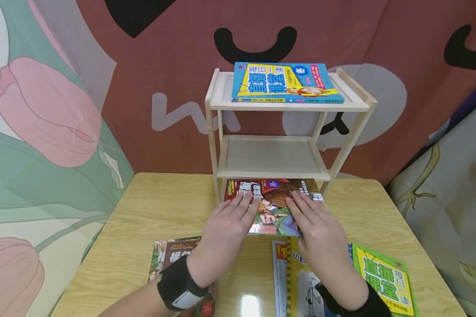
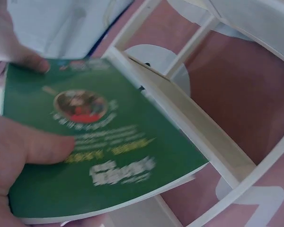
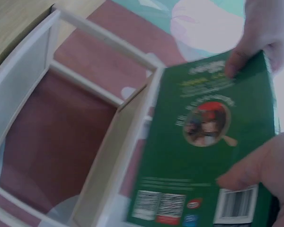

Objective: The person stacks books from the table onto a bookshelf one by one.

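Both your grips are closed on one book, pinching it from either side. From the head view, your left grip point(image 1: 224, 233) and right grip point(image 1: 319, 224) lay their fingers over the book's red-brown front cover point(image 1: 275, 204), which faces up. The book is low at the front of a pale wooden rack point(image 1: 289, 107), its far edge cut off from sight by the middle board point(image 1: 273, 156) (how far it reaches beneath, you cannot tell). A blue book point(image 1: 285, 83) lies on the rack's top board. On the counter point(image 1: 174, 207), brown-covered books point(image 1: 178, 253) lie by your left forearm; a yellow book point(image 1: 303, 286) is partly hidden behind your right arm, with a green-and-yellow book point(image 1: 384, 281) further right. You wear a black strap point(image 1: 182, 281) on your left wrist.

From the left wrist view, your left thumb point(image 2: 52, 149) presses flat on the green back cover point(image 2: 99, 137), while your other grip holds that cover near its far corner. Slight blur softens the print.

From the right wrist view, your right thumb point(image 3: 241, 172) lies just above the barcode point(image 3: 235, 204), and your left grip pinches the opposite end. The rack's frame stands just beside the book.
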`<state>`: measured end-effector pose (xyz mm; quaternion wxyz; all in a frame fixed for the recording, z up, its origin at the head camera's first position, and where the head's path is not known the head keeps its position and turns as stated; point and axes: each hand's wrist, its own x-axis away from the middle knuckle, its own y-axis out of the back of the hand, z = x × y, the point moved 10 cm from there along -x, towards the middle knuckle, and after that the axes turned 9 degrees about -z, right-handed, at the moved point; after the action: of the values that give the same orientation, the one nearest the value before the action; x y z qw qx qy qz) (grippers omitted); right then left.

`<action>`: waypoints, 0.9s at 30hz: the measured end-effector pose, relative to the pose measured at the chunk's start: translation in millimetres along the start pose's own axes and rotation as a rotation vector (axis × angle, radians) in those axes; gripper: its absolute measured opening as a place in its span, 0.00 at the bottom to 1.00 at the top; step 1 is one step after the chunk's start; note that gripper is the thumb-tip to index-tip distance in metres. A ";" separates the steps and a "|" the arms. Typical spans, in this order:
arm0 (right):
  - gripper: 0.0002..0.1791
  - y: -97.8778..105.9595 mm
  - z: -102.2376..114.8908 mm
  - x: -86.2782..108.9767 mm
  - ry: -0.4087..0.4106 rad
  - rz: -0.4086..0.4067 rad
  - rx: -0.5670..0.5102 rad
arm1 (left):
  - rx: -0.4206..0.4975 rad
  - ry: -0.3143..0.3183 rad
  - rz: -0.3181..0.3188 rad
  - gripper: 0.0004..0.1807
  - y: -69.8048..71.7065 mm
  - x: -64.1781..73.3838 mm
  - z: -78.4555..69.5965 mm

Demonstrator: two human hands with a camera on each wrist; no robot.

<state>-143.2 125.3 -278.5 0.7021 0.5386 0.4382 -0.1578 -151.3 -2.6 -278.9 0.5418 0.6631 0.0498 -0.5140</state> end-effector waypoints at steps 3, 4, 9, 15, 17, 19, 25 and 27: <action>0.29 -0.2 -2.8 -2.4 0.023 -0.089 -0.010 | -0.027 -0.038 -0.076 0.26 0.0 -4.3 1.3; 0.28 -1.6 -4.4 -2.6 0.024 -0.104 -0.011 | -0.040 -0.052 -0.097 0.26 -0.6 -5.5 1.9; 0.23 -4.0 -9.8 -6.0 0.056 -0.240 -0.014 | -0.107 -0.120 -0.198 0.25 -5.5 -11.9 6.0; 0.18 -14.6 -19.6 -14.5 0.080 -0.339 0.002 | -0.158 -0.146 -0.225 0.26 -17.4 -23.4 16.6; 0.19 -20.1 -23.8 -17.6 0.080 -0.339 0.010 | -0.162 -0.146 -0.207 0.27 -23.3 -27.4 20.3; 0.20 -26.1 -28.2 -21.7 0.079 -0.324 0.013 | -0.160 -0.144 -0.188 0.27 -29.7 -31.1 24.3; 0.21 -44.5 -42.6 -36.5 0.059 -0.224 0.033 | -0.130 -0.107 -0.123 0.26 -48.5 -43.4 36.7; 0.21 -49.1 -46.8 -40.0 0.046 -0.193 0.041 | -0.127 -0.095 -0.102 0.25 -54.4 -47.5 39.7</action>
<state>-220.8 138.9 -279.1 0.6623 0.5114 0.5009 -0.2214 -232.2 12.3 -275.7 0.5578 0.5990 0.0902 -0.5674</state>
